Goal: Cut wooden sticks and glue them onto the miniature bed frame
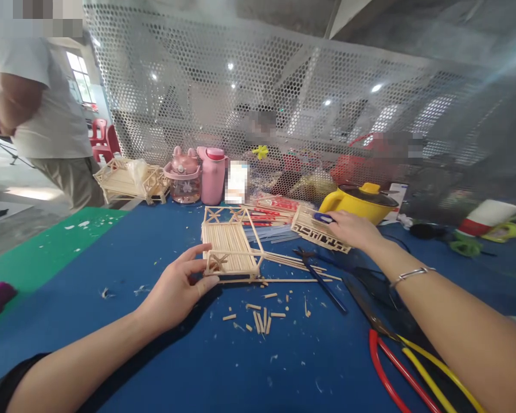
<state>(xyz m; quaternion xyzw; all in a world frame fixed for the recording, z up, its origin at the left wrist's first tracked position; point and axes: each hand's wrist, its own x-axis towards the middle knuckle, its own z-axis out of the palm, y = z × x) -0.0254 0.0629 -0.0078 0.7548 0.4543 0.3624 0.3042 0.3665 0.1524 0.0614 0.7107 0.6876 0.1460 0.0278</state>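
My left hand (178, 287) is closed on the near left corner of a small bed-shaped frame (226, 238) built from thin wooden sticks. Its thumb lies along the base, and its fingers touch the side rail. Farther right, my right hand (355, 228) reaches over a smaller stick-built piece (320, 230) with cut-out patterns on its side. Under those fingertips is a small blue object (324, 217), whose kind I cannot make out. Loose wooden sticks (294, 261) lie between the two models. Short cut stick pieces (262, 318) are scattered in front.
Dark pliers (322, 284) and scissors with red and yellow handles (384, 332) lie at right. Behind stand a yellow pot (365, 206), a pink bottle (212, 175), a clear cup (184, 186) and another stick model (131, 180). A person (47, 109) stands at left beyond the table.
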